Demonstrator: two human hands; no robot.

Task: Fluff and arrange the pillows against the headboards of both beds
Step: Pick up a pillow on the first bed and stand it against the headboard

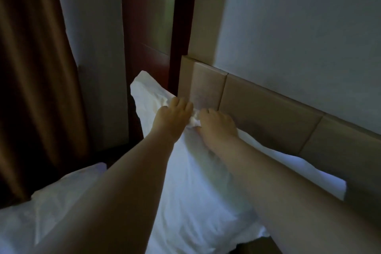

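**White pillow (195,181) gripped by both hands at the headboard (268,113)**

Brown cloth fills the left edge, where a curtain (31,88) hangs in heavy folds. Just beside it a pale wall (99,47) is seen. Below the curtain, in the lower left corner, a second pillow (41,212) lies, white and creased, partly hidden by the left forearm. Further right, a dark wooden panel (148,27) stands upright, with a lit strip at its top.

The pillow is propped on its long edge in the middle of the view and leans towards the beige padded headboard. Its upper left corner rises in front of the wooden panel, past the headboard's left end. Its right end is set against the headboard's lower part.

The pillow's top edge is held by both hands, which lie close together. The left hand (175,117) is curled over the cloth, knuckles up. The right hand (216,123) is closed on the same edge just beside it, and a bunch of crumpled cloth is pinched between the two. Both forearms are stretched out over the pillow's face.

Above the headboard, a plain grey wall panel (299,27) is seen at the right. The whole view is dim and slightly blurred.
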